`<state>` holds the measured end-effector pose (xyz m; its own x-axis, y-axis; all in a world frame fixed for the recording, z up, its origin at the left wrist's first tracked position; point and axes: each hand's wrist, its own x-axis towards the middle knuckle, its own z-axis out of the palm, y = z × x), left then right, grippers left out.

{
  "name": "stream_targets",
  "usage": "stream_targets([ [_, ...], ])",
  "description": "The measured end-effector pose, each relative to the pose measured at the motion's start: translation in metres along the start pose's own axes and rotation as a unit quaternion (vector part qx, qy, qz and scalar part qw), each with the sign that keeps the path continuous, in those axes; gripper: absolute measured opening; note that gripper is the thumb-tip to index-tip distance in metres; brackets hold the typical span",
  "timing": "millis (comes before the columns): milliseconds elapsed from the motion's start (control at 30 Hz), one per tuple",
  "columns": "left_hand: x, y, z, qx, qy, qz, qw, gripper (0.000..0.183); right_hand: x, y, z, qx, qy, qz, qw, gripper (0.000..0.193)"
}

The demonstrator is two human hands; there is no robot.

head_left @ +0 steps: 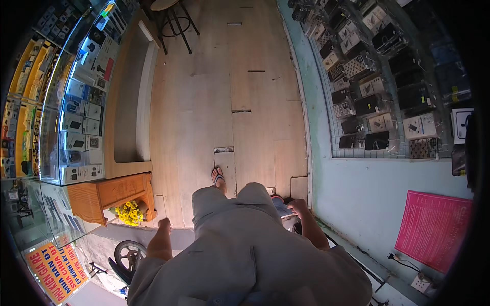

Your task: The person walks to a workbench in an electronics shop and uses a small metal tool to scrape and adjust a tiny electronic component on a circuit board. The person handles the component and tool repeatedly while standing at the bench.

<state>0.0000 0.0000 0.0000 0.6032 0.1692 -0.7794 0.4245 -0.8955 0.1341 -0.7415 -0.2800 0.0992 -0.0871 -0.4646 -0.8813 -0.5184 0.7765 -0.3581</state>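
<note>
My left hand [164, 224] hangs at my left side, touching nothing that I can see. Its fingers point down and are too small to make out. On the other side, my right hand [297, 207] is bent with its fingers curled, next to a dark blue thing [280, 208] beside my right leg. The fingers look closed against that thing, whose kind I cannot make out. One foot in a flip-flop [218, 178] is on the wood-look floor [194, 112] ahead of my grey shorts [209, 201].
A lit glass display case [76, 107] with boxed goods lines the left, above a wooden stand [109, 194] with yellow flowers [129, 213]. A stool [171, 20] stands far ahead. Packaged phone accessories [370, 104] hang on the right wall. A motorbike wheel [130, 255] shows behind left.
</note>
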Motion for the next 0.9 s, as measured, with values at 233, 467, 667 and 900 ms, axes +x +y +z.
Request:
stream_targets([
  [233,-0.202,0.721,0.026,-0.102,-0.103,0.464,0.874,0.051,0.028,-0.152,-0.001,0.019,-0.020,0.144,0.989,0.013],
  [467,-0.212,0.973,0.198,-0.028,-0.142,0.465,0.873,0.042,0.287,-0.428,-0.062,0.192,-0.010,0.139,0.972,0.016],
  [667,-0.114,0.901,0.200,0.102,-0.337,-0.067,0.934,0.063,0.394,-0.938,-0.163,0.060,0.047,-0.098,0.992,0.011],
  [900,-0.033,1.224,0.316,0.021,-0.274,0.037,0.961,0.043,0.595,-1.247,-0.298,-0.021,0.087,-0.347,0.933,0.015],
])
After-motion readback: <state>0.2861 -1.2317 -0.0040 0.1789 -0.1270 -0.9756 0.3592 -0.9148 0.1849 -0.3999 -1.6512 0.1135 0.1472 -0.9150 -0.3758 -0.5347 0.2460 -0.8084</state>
